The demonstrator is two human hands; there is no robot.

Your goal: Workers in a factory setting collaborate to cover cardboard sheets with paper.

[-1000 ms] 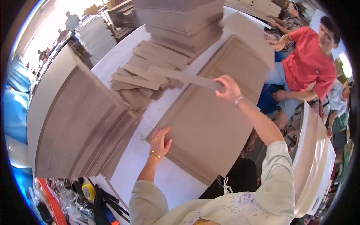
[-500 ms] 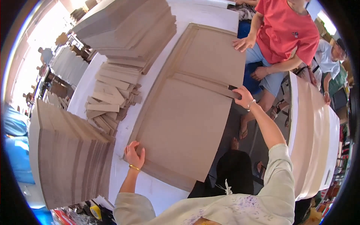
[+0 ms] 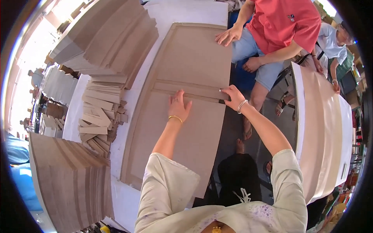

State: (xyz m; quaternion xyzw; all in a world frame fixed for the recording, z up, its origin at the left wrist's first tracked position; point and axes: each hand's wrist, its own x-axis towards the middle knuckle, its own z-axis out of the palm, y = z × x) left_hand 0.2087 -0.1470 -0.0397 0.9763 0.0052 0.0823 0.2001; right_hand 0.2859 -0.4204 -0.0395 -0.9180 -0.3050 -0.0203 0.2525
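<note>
Two large brown cardboard panels, a far panel (image 3: 192, 54) and a near panel (image 3: 171, 132), lie end to end on a white table. Between them runs a narrow cardboard strip (image 3: 194, 91) crosswise. My right hand (image 3: 235, 99) is at the strip's right end, with thumb and fingers around that end. Partway along the strip, my left hand (image 3: 180, 106) rests at its near edge, fingers stretched out and thumb apart, holding nothing. A dark gap shows beside the strip near my right fingers.
Tall stacks of cardboard sheets, a far stack (image 3: 112, 35) and a near stack (image 3: 72, 174), flank a loose pile of cardboard strips (image 3: 97, 112) on the left. A person in a red shirt (image 3: 285, 23) sits at the right, one hand near the far panel. Another table (image 3: 322, 132) holds beige sheets.
My left hand has moved from the near panel's lower left corner up to the strip. My right hand stays at the strip's end. The view has shifted, and the person's hand sits off the panel's edge.
</note>
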